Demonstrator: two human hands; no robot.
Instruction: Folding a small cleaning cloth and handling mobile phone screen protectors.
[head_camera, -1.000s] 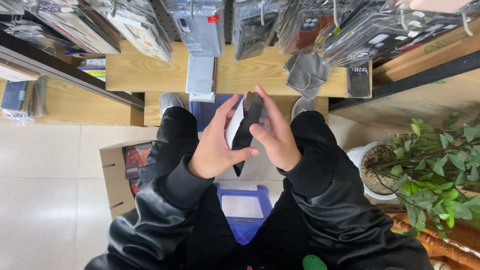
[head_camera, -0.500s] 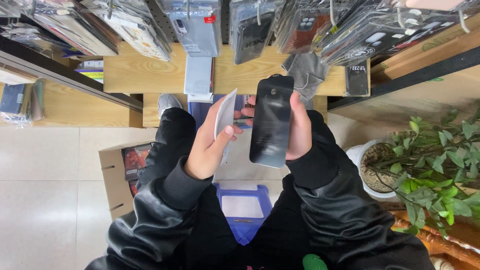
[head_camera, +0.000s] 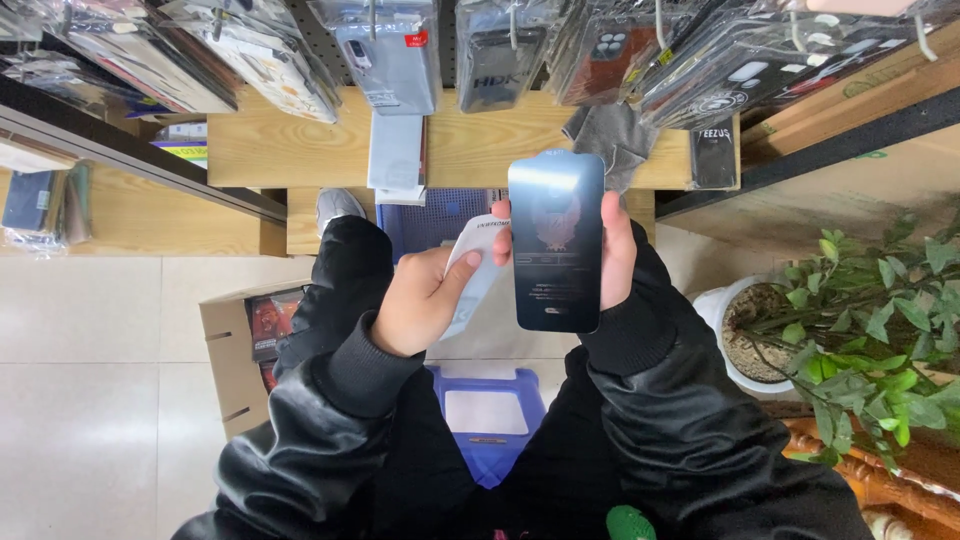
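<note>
Far to the left, a wooden shelf (head_camera: 130, 215) carries packaged goods, and lower down a cardboard box (head_camera: 240, 350) stands on the tiled floor (head_camera: 90, 400). Overhead, phone cases in clear packets (head_camera: 385, 50) hang in a row across the far side. Moving right, the left hand (head_camera: 425, 300) curls around a white card sleeve (head_camera: 475, 275), thumb laid along its face and fingers behind, so it is pinched rather than gripped hard. Just beside it, the right hand (head_camera: 612, 250) holds a dark glossy glass panel (head_camera: 556, 240) upright, fingers wrapped around the right edge and a fingertip showing at the left edge near the top; the panel stands in front of the sleeve's right side, touching or nearly so. Thin, stiff and light as the panel looks, it is probably brittle and slick on its faces, so the long edges seem the sound place to take hold, keeping skin off the shiny front. The sleeve looks like light card that would bend under a firm squeeze. Below the hands, between the knees, sits a blue plastic stool (head_camera: 488, 415). Far right, a leafy potted plant (head_camera: 850, 330) stands on the floor.
</note>
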